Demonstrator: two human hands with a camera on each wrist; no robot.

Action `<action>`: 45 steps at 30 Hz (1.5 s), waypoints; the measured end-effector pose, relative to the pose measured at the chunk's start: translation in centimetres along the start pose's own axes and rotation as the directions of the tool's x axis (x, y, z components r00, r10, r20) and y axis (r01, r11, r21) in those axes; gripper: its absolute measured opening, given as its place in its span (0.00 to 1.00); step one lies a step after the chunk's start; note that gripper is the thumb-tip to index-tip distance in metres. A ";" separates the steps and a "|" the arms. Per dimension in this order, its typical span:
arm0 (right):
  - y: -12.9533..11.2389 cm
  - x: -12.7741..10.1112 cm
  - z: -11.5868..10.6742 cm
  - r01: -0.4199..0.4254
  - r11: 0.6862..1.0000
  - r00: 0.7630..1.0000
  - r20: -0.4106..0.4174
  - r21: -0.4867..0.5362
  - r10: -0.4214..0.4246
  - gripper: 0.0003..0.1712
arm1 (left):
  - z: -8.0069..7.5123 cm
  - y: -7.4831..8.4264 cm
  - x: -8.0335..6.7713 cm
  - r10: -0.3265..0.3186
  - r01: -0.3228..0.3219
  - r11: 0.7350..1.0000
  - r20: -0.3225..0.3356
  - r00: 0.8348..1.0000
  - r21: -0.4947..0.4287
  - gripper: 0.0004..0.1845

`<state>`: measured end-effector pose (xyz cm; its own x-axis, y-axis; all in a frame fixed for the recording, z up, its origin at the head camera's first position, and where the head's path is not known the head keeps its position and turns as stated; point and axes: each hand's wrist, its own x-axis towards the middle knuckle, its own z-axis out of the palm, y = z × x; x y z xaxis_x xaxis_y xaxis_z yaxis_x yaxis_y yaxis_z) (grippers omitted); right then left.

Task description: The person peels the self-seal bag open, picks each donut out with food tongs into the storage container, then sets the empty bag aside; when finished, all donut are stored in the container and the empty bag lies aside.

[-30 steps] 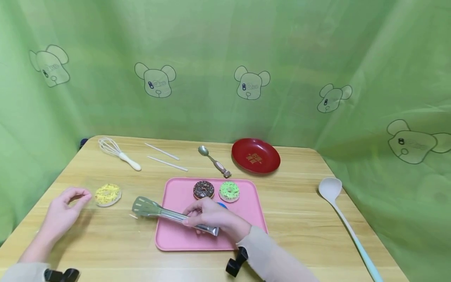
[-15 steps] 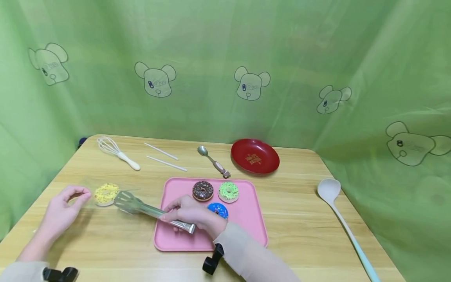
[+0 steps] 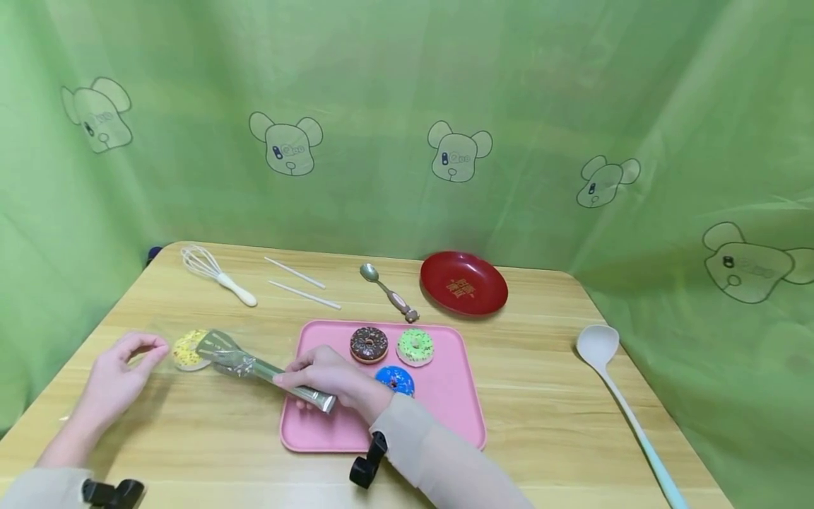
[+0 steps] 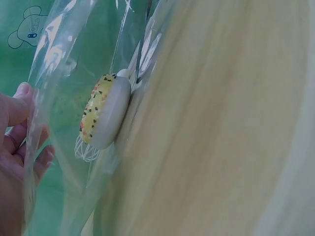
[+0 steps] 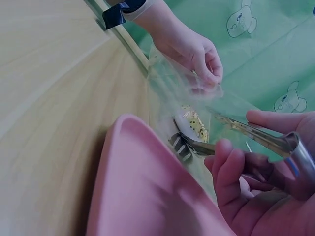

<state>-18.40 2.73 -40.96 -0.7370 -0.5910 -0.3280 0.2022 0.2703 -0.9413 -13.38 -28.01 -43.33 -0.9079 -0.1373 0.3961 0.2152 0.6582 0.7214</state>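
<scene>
Beside the left hand (image 3: 117,378), tongs (image 3: 254,365) seemingly around yellow doughnut (image 3: 187,349).

On the wooden worktop (image 3: 547,396) a pink tray (image 3: 445,410) carries a chocolate donut (image 3: 368,344), a green donut (image 3: 415,346) and a blue donut (image 3: 395,379). Behind it lie a whisk (image 3: 216,274), two white straws (image 3: 299,281), a metal spoon (image 3: 388,290) and a red plate (image 3: 463,282). A pale ladle (image 3: 620,403) lies at the right, before the green curtain (image 3: 407,106).
</scene>
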 end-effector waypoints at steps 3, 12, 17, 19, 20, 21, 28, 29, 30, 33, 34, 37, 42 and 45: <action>-0.4 0.2 0.4 -0.001 1.000 1.000 0.001 0.004 0.001 0.12 | 0.0 0.1 0.1 0.002 -0.002 1.000 -0.003 1.000 -0.003 0.10; -1.0 0.9 1.4 -0.025 1.000 0.998 -0.053 0.011 0.026 0.11 | -0.1 0.1 0.0 0.007 -0.007 0.999 -0.008 1.000 -0.032 0.09; -0.7 1.1 1.5 -0.028 1.000 0.995 -0.091 -0.002 0.027 0.10 | 0.0 0.2 -0.1 0.013 -0.014 0.999 -0.016 1.000 -0.037 0.08; -0.5 1.0 1.4 -0.023 1.000 0.995 -0.094 -0.008 0.022 0.10 | 0.0 0.2 -0.1 0.021 -0.022 0.999 -0.024 1.000 -0.036 0.08; -0.4 0.9 1.4 -0.020 1.000 0.996 -0.093 -0.008 0.019 0.10 | -0.1 0.2 -0.1 0.026 -0.027 0.999 -0.028 0.999 -0.036 0.08; -0.4 0.9 1.4 -0.017 1.000 0.996 -0.090 -0.009 0.016 0.11 | -0.1 0.1 -0.1 0.031 -0.032 0.999 -0.033 0.999 -0.033 0.07; -0.3 -0.1 0.8 0.008 1.000 0.998 -0.064 0.001 -0.008 0.13 | -0.1 0.0 -0.2 0.032 -0.033 0.999 -0.046 0.998 -0.011 0.07; -0.3 -0.3 0.7 0.009 1.000 0.998 -0.061 0.003 -0.009 0.13 | -0.1 0.0 -0.2 0.033 -0.033 0.999 -0.046 0.998 -0.009 0.07; -0.2 -0.4 0.6 0.011 1.000 0.998 -0.059 0.002 -0.011 0.13 | 0.0 -0.1 -0.2 0.035 -0.035 0.999 -0.048 0.998 -0.008 0.07; 0.0 -0.8 0.2 0.011 1.000 0.998 -0.060 -0.004 -0.011 0.12 | 0.0 -0.2 -0.2 0.032 -0.032 0.999 -0.047 0.998 -0.004 0.07; 0.1 -0.8 0.1 0.011 1.000 0.998 -0.065 -0.006 -0.011 0.11 | 0.1 -0.2 -0.1 0.030 -0.030 1.000 -0.046 0.999 0.000 0.07; 0.3 -1.0 -0.2 0.012 1.000 0.997 -0.070 -0.018 -0.013 0.10 | 0.1 -0.3 -0.1 0.023 -0.023 1.000 -0.042 0.999 0.003 0.07; 0.7 -1.4 -0.7 0.008 1.000 0.998 -0.062 -0.011 -0.009 0.11 | 0.1 -0.2 0.0 0.017 -0.017 1.000 -0.045 0.999 -0.003 0.07; 0.9 -1.5 -0.9 0.000 1.000 0.998 -0.062 0.003 0.000 0.12 | 0.2 -0.3 -0.1 0.012 -0.012 1.000 -0.041 0.999 -0.002 0.07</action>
<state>-17.68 4.57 -41.19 -0.7756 -0.5424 -0.3228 0.2044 0.2680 -0.9415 -13.41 -28.02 -43.68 -0.8899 -0.1591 0.4276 0.2269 0.6587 0.7174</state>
